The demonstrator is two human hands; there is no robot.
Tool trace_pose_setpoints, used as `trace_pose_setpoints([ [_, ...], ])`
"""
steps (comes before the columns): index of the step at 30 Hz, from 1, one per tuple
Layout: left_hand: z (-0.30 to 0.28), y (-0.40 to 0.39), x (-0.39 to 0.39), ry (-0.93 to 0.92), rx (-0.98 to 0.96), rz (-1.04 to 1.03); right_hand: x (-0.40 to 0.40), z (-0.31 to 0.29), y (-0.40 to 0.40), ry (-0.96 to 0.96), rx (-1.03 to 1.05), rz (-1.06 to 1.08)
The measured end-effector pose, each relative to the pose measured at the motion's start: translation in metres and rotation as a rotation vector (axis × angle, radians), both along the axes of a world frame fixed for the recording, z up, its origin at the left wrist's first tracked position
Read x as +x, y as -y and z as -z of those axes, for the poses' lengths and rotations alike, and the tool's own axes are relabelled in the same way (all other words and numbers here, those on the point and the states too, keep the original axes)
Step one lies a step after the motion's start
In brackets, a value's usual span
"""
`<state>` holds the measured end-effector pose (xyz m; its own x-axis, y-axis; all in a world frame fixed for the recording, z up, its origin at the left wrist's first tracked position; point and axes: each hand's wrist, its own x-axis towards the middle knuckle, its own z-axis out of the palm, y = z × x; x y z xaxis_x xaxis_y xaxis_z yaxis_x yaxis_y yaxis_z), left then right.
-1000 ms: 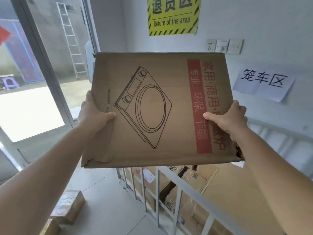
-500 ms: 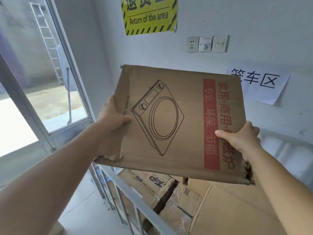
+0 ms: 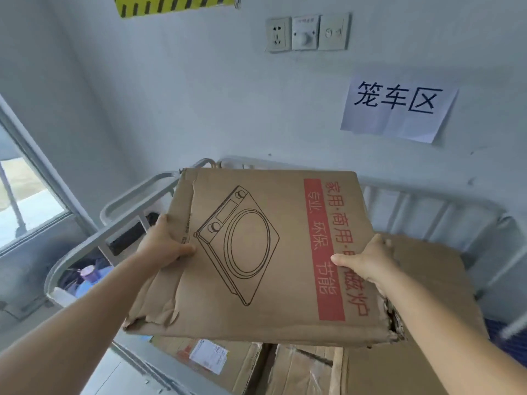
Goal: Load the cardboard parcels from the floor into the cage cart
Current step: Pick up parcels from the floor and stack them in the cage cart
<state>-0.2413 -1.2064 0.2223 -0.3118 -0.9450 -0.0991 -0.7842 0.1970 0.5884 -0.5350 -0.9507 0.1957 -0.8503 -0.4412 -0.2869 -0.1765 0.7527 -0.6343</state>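
1 flat cardboard parcel [image 3: 265, 252] hangs above the cage cart [image 3: 137, 220], gripped at its sides by the left hand [image 3: 164, 246] and right hand [image 3: 368, 259]. Several parcels [image 3: 216, 357] already lie inside; this 1 is not yet set down, and the floor stock is out of view.

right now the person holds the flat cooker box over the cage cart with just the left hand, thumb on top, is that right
Not quite: both hands hold it. In the head view the left hand grips the left edge of the flat cooker box and the right hand grips the right edge, each with its thumb on top. The box is over the cage cart, as you said.
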Motion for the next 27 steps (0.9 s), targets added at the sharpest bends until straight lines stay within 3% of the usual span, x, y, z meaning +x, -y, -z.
trace_pose_setpoints([
  [14,0.098,0.136,0.032,0.265,0.243,0.257,0.097,0.091,0.074,0.259,0.304,0.223],
  [27,0.191,0.212,0.051,0.402,0.371,0.214,0.128,0.195,0.150,0.398,0.363,0.223],
])
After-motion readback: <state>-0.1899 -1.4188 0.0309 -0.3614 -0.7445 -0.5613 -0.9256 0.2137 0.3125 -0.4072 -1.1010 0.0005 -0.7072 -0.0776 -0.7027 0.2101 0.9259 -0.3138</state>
